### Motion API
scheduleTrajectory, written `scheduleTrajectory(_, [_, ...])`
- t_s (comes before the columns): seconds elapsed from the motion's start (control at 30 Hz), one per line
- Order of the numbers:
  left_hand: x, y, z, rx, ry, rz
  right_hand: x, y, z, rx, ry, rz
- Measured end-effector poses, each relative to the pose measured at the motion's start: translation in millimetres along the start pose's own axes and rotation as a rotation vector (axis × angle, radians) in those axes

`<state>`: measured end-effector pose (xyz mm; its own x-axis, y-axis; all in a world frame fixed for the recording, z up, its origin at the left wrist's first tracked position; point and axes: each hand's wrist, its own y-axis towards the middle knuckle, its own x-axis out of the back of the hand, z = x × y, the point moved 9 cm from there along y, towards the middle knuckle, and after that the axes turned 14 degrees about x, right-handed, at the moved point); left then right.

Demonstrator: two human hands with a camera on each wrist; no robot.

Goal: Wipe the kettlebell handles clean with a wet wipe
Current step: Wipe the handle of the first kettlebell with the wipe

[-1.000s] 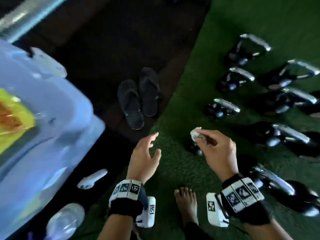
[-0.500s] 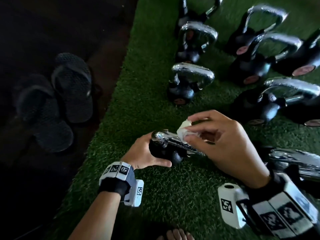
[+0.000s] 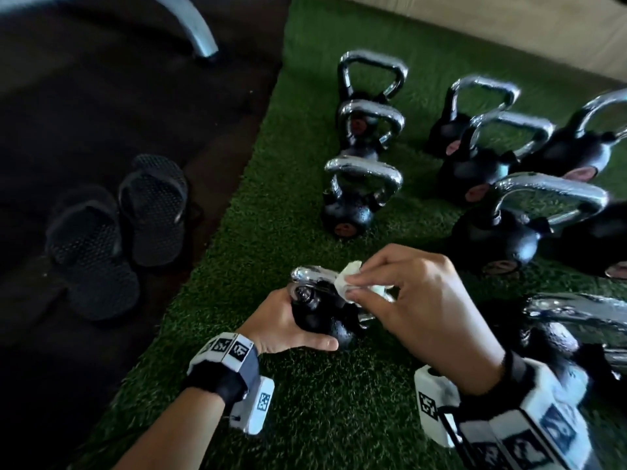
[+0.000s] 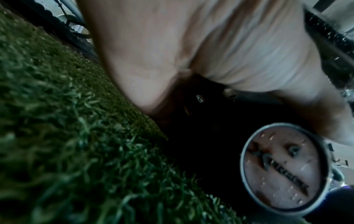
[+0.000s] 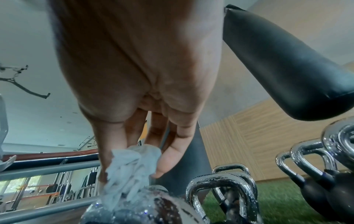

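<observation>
A small black kettlebell (image 3: 322,317) with a chrome handle (image 3: 310,274) stands on the green turf nearest me. My left hand (image 3: 288,320) grips its round body from the left, thumb along the underside. My right hand (image 3: 407,300) pinches a crumpled white wet wipe (image 3: 349,281) and presses it on the handle's top bar. In the right wrist view the wipe (image 5: 130,171) is bunched between thumb and fingers against the wet chrome handle (image 5: 145,209). The left wrist view shows my palm (image 4: 191,53) on the dark kettlebell (image 4: 210,136).
Several more black kettlebells with chrome handles (image 3: 363,174) stand in rows on the turf (image 3: 305,401) ahead and to the right; one (image 3: 576,320) lies close by my right wrist. A pair of black sandals (image 3: 112,232) lies on the dark floor left of the turf edge.
My left hand came in and took hold of the small kettlebell's body. My right hand brought the wipe down onto the handle, and my view swung from the blue tub toward the kettlebell rows.
</observation>
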<state>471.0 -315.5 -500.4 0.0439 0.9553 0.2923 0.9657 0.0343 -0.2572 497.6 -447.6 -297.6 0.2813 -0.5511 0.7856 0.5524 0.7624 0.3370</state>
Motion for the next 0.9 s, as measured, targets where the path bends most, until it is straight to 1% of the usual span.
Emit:
scheduleTrajectory(0.2, [-1.0,-4.5,-0.1,0.037,0.024,-0.022,-10.7,0.8,-5.7,0.009,0.027,-0.031])
scheduleTrajectory(0.3, [-1.5,-4.3,1.0,0.059,0.019,-0.017,-4.2,-11.3,-10.2,-0.012,-0.027,-0.06])
scheduleTrajectory(0.4, [-3.4,-4.5,-1.8,0.047,0.002,0.0,5.3,-23.8,-16.8,-0.056,-0.069,-0.079])
scheduleTrajectory(0.6, [-3.4,-6.5,-4.8,0.024,-0.014,-0.011,-5.5,-13.6,-16.8,-0.046,-0.035,-0.065])
scheduleTrajectory(0.67, [-4.9,-6.2,-5.1,0.024,0.011,-0.007,0.6,-26.1,-23.7,-0.052,-0.037,-0.105])
scheduleTrajectory(0.77, [-5.4,-5.9,-3.6,0.029,-0.01,-0.014,14.1,-47.0,-32.9,-0.074,-0.057,-0.194])
scheduleTrajectory(0.9, [-5.6,-6.3,-2.8,0.025,-0.051,0.003,11.8,-46.6,-33.5,-0.052,0.01,-0.287])
